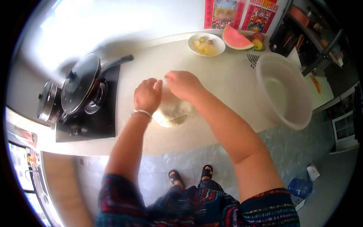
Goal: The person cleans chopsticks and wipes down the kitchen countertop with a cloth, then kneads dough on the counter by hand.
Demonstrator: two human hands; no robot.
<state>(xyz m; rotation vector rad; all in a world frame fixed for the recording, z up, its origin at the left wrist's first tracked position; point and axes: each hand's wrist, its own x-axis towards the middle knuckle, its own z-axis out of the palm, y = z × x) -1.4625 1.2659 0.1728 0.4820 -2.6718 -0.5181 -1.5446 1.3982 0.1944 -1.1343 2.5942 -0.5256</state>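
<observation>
A pale lump of dough (172, 113) lies on the light countertop, with a crease along its near side. At the dough's far left side is my left hand (148, 94), its fingers curled and a bracelet at the wrist. My right hand (184, 84) is over the far side of the dough, fingers bent inward and closed. Both hands come near each other at the fingertips, and the space between them is blurred. Whatever the fingertips may hold is hidden.
Left on the black stove (107, 109) stand a lidded pan (80, 83) and a lidded pot (48, 100). A large pale basin (278, 89) sits at the right counter edge. Behind are a bowl (207, 44) of yellow pieces, watermelon (236, 38) and fruit (258, 41).
</observation>
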